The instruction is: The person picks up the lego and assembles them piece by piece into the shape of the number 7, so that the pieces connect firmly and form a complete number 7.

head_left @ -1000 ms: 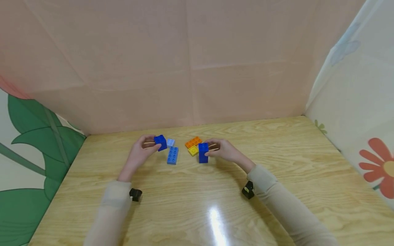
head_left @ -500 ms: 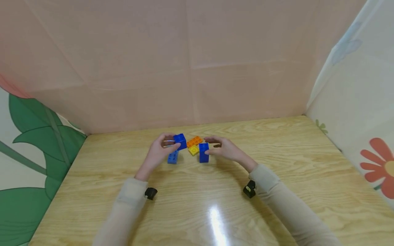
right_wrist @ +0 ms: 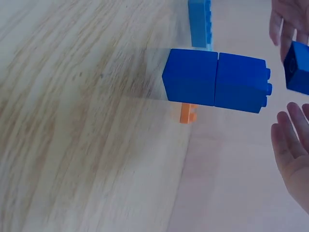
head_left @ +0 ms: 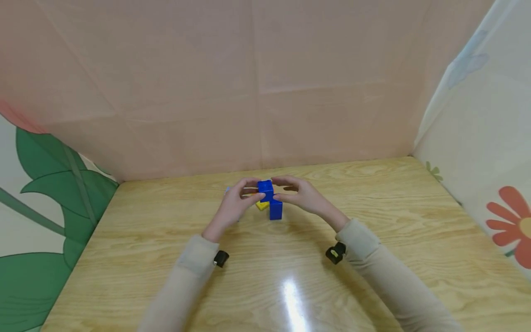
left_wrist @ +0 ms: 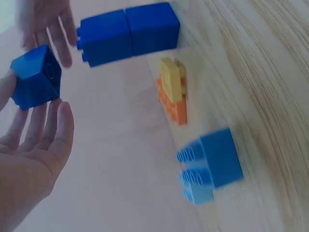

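Observation:
My left hand (head_left: 233, 203) holds a dark blue building brick (head_left: 265, 189) between thumb and fingers, raised above the table. Just below it and to the right, a stack of two dark blue bricks (head_left: 275, 211) stands upright, studs up, as the left wrist view (left_wrist: 129, 35) shows. A gap separates the held brick from the stack in both wrist views. My right hand (head_left: 306, 198) hovers at the right of the held brick, its fingers loosely extended. In the right wrist view the right hand (right_wrist: 295, 157) grips nothing.
Behind the stack lie a yellow brick (left_wrist: 171, 79) and an orange brick (left_wrist: 179, 112). A medium blue brick (left_wrist: 222, 157) and a pale blue brick (left_wrist: 199, 194) lie to the left. The wooden table (head_left: 265, 267) ends at a pinkish backdrop (head_left: 257, 115).
My left hand has carried its blue brick rightward, over near the stack. My right hand has come off the side of the stack and risen slightly to beside the held brick.

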Available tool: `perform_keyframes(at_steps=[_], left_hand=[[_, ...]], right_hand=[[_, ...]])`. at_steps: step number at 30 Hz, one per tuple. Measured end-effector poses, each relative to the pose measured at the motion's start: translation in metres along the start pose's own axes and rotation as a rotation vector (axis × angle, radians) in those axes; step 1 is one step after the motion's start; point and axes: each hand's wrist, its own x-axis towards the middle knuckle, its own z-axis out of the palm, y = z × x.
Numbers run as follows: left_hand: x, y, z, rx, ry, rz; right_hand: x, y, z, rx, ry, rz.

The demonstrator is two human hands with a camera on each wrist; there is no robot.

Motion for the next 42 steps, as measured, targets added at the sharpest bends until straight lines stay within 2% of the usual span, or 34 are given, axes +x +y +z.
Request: perform_keyframes(at_steps=[7,13,15,21,22,27,42], left_hand=[[0.004,0.005,0.013,-0.01,-0.028,0.014],[0.007,0.006,0.019,-0.018,-0.016,0.014],[0.004,0.01,0.019,-0.016,-0.019,0.007],[0.005,0.006,0.02,-0.001,-0.028,-0.026],[0.007,0.001,0.021,0.004,-0.025,-0.022],[0.009,-0.002,0.022,0.028,-0.029,-0.017],[0.011,-0.005,0.022,0.075,-0.054,-0.023]], right_hand=[[-0.002,0.002,0.0,0.005,0.04,-0.019],[-0.003,0.005,-0.002,0.031,0.063,-0.044],[-0.003,0.007,-0.002,0.033,0.06,-0.037],[-0.002,0.011,-0.001,0.034,0.055,-0.022],[-0.002,0.012,0.0,0.034,0.055,-0.024],[-0.002,0.015,0.001,0.02,0.058,-0.022],[-0.002,0.018,0.003,0.054,0.069,-0.007]])
